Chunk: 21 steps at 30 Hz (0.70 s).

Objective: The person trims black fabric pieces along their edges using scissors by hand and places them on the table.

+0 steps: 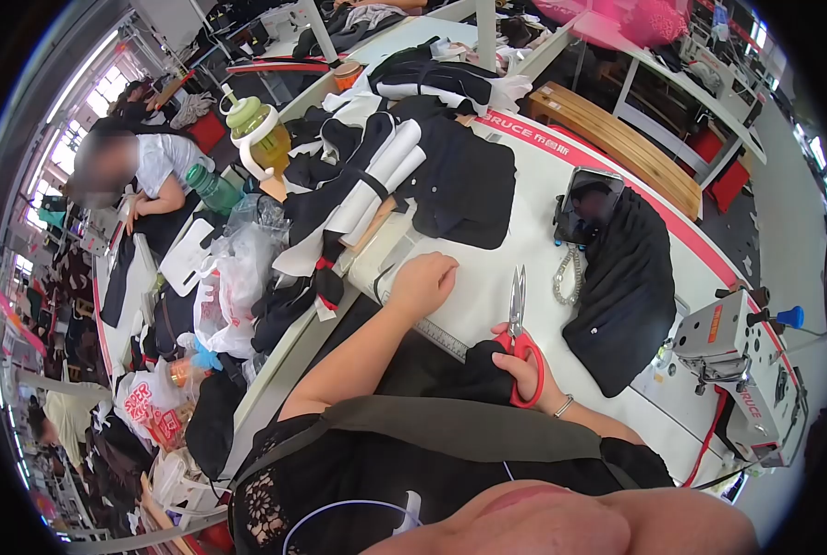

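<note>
My right hand point(528, 372) is closed round the red handles of a pair of scissors point(517, 310). The blades point away from me and look closed. Black fabric point(483, 366) lies against the fingers of that hand; whether it is gripped too, I cannot tell. My left hand point(422, 285) rests curled on the white table point(483, 277), with nothing visible in it. Beyond it lies a flat black fabric piece point(464, 185). Printed ruler markings point(443, 339) run along the table near my body.
A phone point(591, 205) with a bead chain point(570, 277) stands beside a black garment point(624, 287). At right is a sewing machine point(732, 361). Rolled white material point(376, 180), a yellow-green bottle point(261, 134) and plastic bags point(233, 287) crowd the left. Another person point(159, 171) works there.
</note>
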### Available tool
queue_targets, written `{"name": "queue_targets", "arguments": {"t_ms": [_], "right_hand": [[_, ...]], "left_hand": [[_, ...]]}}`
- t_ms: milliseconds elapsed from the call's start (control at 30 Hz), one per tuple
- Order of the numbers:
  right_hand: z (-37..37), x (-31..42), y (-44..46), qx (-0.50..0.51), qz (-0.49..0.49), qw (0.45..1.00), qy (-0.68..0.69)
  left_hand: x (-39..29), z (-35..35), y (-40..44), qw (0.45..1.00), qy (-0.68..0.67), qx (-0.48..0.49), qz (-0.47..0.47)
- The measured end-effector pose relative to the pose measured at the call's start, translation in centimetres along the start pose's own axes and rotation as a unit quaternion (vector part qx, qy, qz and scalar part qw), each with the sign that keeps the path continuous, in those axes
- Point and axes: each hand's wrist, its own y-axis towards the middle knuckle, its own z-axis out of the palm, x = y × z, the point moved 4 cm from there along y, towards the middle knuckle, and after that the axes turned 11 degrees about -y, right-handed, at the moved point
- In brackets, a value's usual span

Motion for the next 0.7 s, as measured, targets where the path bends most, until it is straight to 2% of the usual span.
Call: {"name": "queue_targets", "arguments": {"t_ms": [700], "right_hand": [[0.16,0.11,-0.15,0.003,-0.005,1.0,0.008]], "left_hand": [[0.04,0.08,-0.07,1.0,0.005,-0.002,0.006]]}}
